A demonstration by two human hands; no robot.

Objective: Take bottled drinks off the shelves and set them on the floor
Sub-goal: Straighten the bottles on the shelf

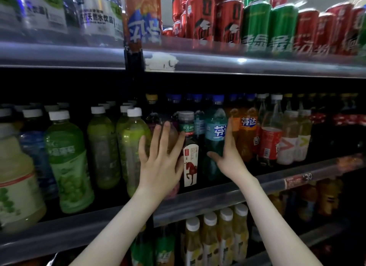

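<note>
Head camera view of a person's two bare arms reaching into a dim, crowded drinks shelf (198, 204). On the left hand (160, 166) the fingers (167, 135) are straight and spread, released, held flat in front of a brownish bottle (174, 136) that shows between them; whether they touch it cannot be told. On the right hand (229, 154) the fingers (229, 127) point straight up along the right side of a blue bottle (214, 127), and the thumb stretches left across its lower front, not closed around it. Both bottles stand upright on the shelf. Between the two hands stands a dark bottle with a white horse label (190, 162). Left of the left fingers are green bottles with white caps (134, 139); right of the right fingers are orange bottles (245, 131). Above the fingers, red and green cans (200, 16) fill a higher shelf; below the arms stand yellow bottles (210, 238).
</note>
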